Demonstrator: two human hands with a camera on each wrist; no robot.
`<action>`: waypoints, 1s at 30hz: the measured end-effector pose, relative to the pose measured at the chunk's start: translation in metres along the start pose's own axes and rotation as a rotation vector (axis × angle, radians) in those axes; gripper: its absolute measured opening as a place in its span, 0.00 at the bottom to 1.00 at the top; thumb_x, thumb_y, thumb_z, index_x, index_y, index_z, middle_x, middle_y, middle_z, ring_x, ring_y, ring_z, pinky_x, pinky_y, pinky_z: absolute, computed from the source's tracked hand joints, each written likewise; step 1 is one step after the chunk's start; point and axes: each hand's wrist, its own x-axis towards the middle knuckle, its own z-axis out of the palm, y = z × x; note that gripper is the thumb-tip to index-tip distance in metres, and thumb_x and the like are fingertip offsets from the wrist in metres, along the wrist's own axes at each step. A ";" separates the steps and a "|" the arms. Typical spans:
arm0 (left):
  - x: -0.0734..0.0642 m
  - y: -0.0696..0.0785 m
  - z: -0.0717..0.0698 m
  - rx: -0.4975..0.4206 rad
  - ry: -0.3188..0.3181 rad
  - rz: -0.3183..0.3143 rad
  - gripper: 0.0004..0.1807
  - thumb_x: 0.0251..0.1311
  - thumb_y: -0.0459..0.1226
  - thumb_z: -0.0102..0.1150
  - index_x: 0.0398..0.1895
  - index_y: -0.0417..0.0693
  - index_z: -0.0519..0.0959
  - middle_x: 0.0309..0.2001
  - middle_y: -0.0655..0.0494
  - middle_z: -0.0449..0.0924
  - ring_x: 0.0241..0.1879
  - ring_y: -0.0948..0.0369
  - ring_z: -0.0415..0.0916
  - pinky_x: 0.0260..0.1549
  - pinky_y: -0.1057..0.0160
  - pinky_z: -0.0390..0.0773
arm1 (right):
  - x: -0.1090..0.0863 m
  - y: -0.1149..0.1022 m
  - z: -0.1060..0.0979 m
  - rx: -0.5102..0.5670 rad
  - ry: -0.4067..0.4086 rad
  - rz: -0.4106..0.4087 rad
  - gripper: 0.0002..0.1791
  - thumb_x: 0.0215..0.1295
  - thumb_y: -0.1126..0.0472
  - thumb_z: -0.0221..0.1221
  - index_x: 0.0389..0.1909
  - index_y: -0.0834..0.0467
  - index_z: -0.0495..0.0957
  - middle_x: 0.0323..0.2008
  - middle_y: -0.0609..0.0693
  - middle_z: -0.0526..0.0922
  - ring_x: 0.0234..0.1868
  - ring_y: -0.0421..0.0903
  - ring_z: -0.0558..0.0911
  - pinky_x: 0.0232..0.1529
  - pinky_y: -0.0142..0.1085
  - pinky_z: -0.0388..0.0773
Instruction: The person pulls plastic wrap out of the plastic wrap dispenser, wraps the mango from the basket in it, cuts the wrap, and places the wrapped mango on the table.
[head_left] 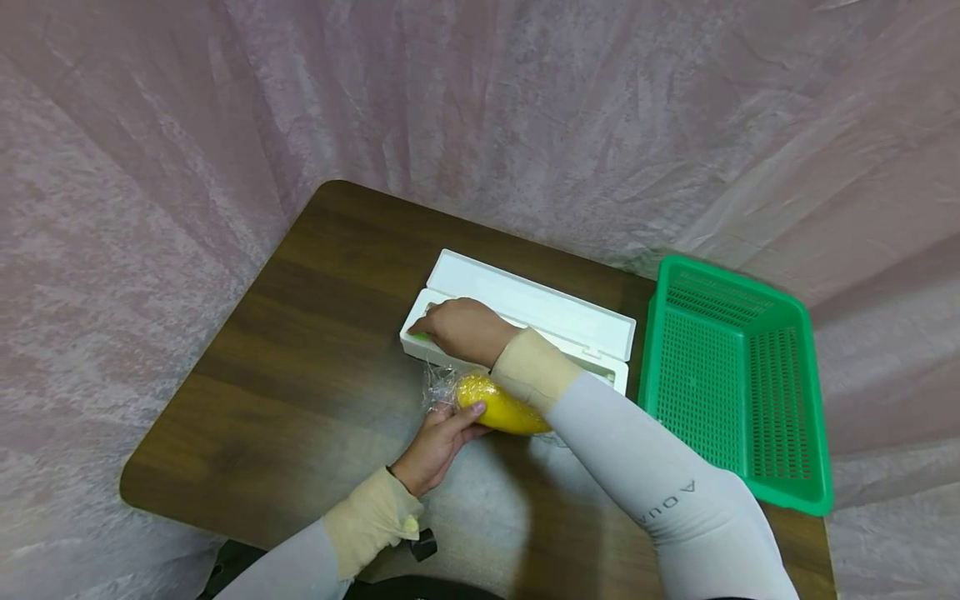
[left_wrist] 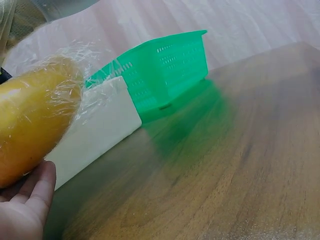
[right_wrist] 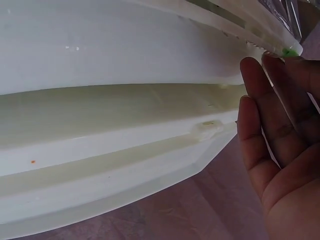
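Note:
A yellow fruit point(head_left: 510, 408), mango-like and rounded, is wrapped in clear cling film with a crinkled end. My left hand point(head_left: 441, 442) grips it near that end, thumb on top and fingers beneath; the left wrist view shows fingertips point(left_wrist: 47, 172) against its underside. Just behind the fruit lies a long white cling film dispenser point(head_left: 431, 348), its lid point(head_left: 532, 300) raised. Over the dispenser's left end, my right hand point(head_left: 472, 329) pinches a small green slide cutter point(right_wrist: 290, 52) at the edge. The right forearm crosses above the fruit and hides its right end.
A green perforated basket point(head_left: 738, 392) stands at the right side of the brown wooden table point(head_left: 300, 333). Pale pink curtains point(head_left: 480, 117) hang behind the table. A small black object point(head_left: 423, 545) is beside the left wrist.

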 end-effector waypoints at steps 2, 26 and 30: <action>0.000 0.000 0.000 -0.008 0.008 -0.002 0.26 0.76 0.40 0.51 0.70 0.39 0.61 0.63 0.48 0.70 0.60 0.61 0.76 0.62 0.60 0.76 | -0.001 0.001 0.000 0.000 0.005 -0.004 0.19 0.77 0.62 0.52 0.62 0.46 0.81 0.58 0.47 0.85 0.54 0.46 0.86 0.59 0.38 0.80; 0.001 0.000 0.001 -0.022 0.008 0.014 0.28 0.75 0.42 0.53 0.70 0.38 0.60 0.62 0.50 0.71 0.60 0.62 0.76 0.61 0.61 0.76 | -0.011 0.002 0.002 0.091 -0.005 -0.033 0.18 0.69 0.65 0.61 0.59 0.52 0.79 0.50 0.52 0.88 0.47 0.49 0.87 0.54 0.39 0.81; 0.001 0.000 0.000 -0.021 0.006 0.017 0.28 0.75 0.42 0.52 0.70 0.38 0.60 0.63 0.49 0.70 0.60 0.61 0.75 0.61 0.61 0.76 | -0.013 0.004 0.005 0.088 0.018 -0.055 0.15 0.69 0.65 0.61 0.55 0.53 0.80 0.48 0.51 0.89 0.46 0.48 0.87 0.53 0.39 0.82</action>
